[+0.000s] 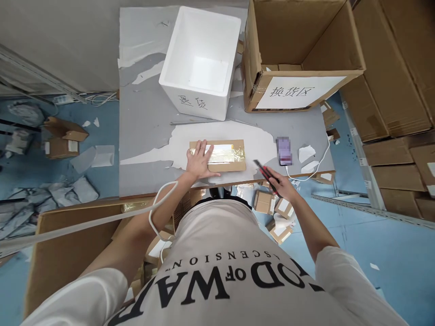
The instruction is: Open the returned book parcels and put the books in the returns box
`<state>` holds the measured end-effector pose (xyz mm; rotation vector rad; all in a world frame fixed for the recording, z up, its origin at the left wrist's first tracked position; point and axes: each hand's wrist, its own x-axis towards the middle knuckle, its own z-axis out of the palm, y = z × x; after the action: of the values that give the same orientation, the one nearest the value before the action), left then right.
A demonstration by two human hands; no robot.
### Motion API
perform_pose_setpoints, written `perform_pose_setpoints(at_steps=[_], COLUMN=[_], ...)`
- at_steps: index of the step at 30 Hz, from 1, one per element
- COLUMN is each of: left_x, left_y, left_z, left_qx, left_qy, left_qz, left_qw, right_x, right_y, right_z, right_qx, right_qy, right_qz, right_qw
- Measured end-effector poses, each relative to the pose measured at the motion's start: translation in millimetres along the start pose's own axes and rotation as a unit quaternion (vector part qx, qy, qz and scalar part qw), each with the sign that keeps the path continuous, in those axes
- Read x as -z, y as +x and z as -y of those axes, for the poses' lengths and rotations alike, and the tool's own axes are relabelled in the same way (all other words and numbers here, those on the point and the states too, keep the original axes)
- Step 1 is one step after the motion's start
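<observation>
A small taped cardboard box [239,158] with a white label lies flat near the table's front edge. Spread over its left end is my left hand [200,162], fingers apart and palm down on the cardboard. My right hand [281,184] is closed around a black and red utility knife [267,175], held at the table's front edge to the right of the box. The knife's dark tip points up and left, apart from the box. Under the box lies a torn white sheet [190,133] on the grey tabletop.
Behind the box stand an open white foam box [217,102] and a large open carton [253,88] with a paper sign. A phone [284,151] with a white cable lies to the right. Below left, a big carton [68,253] holds parcels; more boxes [396,170] are stacked at right.
</observation>
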<state>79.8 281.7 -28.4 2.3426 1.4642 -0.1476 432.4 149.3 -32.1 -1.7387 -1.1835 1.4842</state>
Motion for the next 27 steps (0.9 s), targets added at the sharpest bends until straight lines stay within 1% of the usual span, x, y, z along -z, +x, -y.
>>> perform_pose_setpoints(at_steps=[2,3,5,7,8,9,10,11,13,14,15,16,18,20,21,22,24,26,27], left_x=[1.0,0.9,-1.3,-5.8,-8.7,-11.7,-14.7,-17.7,-22.8,-24.9,-26.5,-27.8,-29.0,-29.0,-28.9,-29.2,-32.2,-39.9,-45.8], left_y=[0.5,1.3,4.5,9.8,12.9,15.8,18.5,20.6,22.9,23.1,22.8,22.2,19.8,15.1,11.3,6.1,-9.0,-29.5,-40.7], left_z=[3.2,7.6,22.6,44.7,56.7,68.2,78.3,86.4,95.2,96.3,95.7,94.4,91.9,92.4,93.8,95.4,96.8,91.2,85.0], left_qx=[-0.004,-0.004,0.013,0.050,0.076,0.106,0.138,0.163,0.180,0.174,0.163,0.154,0.146,0.137,0.127,0.118,0.111,0.124,0.133], left_qy=[-0.048,-0.085,-0.176,-0.272,-0.321,-0.375,-0.436,-0.496,-0.592,-0.622,-0.640,-0.650,-0.656,-0.654,-0.649,-0.639,-0.599,-0.551,-0.534], left_qz=[-0.011,-0.029,-0.091,-0.169,-0.196,-0.205,-0.192,-0.167,-0.098,-0.071,-0.057,-0.053,-0.068,-0.090,-0.099,-0.108,-0.130,-0.149,-0.152], left_qw=[0.999,0.996,0.980,0.946,0.923,0.898,0.868,0.836,0.779,0.760,0.749,0.743,0.737,0.738,0.743,0.753,0.782,0.812,0.821], right_x=[-10.2,-19.3,-43.9,-72.0,-85.3,-97.2,-107.5,-116.1,-128.4,-132.4,-135.0,-136.2,-133.8,-124.1,-116.5,-107.7,-88.9,-73.9,-69.5], right_y=[3.7,6.5,13.9,22.4,26.7,30.7,34.3,37.3,41.6,43.1,44.2,45.3,48.6,55.8,61.7,69.6,91.7,120.7,136.8], right_z=[-0.8,-0.5,0.8,1.7,1.7,1.3,0.4,-0.8,-4.4,-6.5,-8.7,-10.7,-13.1,-11.1,-7.7,-2.4,14.1,36.8,49.3], right_qx=[0.013,0.018,0.026,0.022,0.015,0.006,-0.005,-0.017,-0.040,-0.047,-0.051,-0.050,-0.040,-0.030,-0.025,-0.018,-0.003,0.004,0.001], right_qy=[0.075,0.120,0.207,0.287,0.323,0.358,0.391,0.419,0.459,0.469,0.474,0.475,0.471,0.459,0.448,0.434,0.392,0.341,0.316], right_qz=[-0.074,-0.095,-0.122,-0.145,-0.160,-0.173,-0.182,-0.185,-0.175,-0.169,-0.165,-0.162,-0.159,-0.155,-0.152,-0.148,-0.129,-0.099,-0.080], right_qw=[0.994,0.988,0.970,0.947,0.932,0.917,0.902,0.889,0.870,0.865,0.864,0.864,0.867,0.874,0.880,0.889,0.911,0.935,0.945])
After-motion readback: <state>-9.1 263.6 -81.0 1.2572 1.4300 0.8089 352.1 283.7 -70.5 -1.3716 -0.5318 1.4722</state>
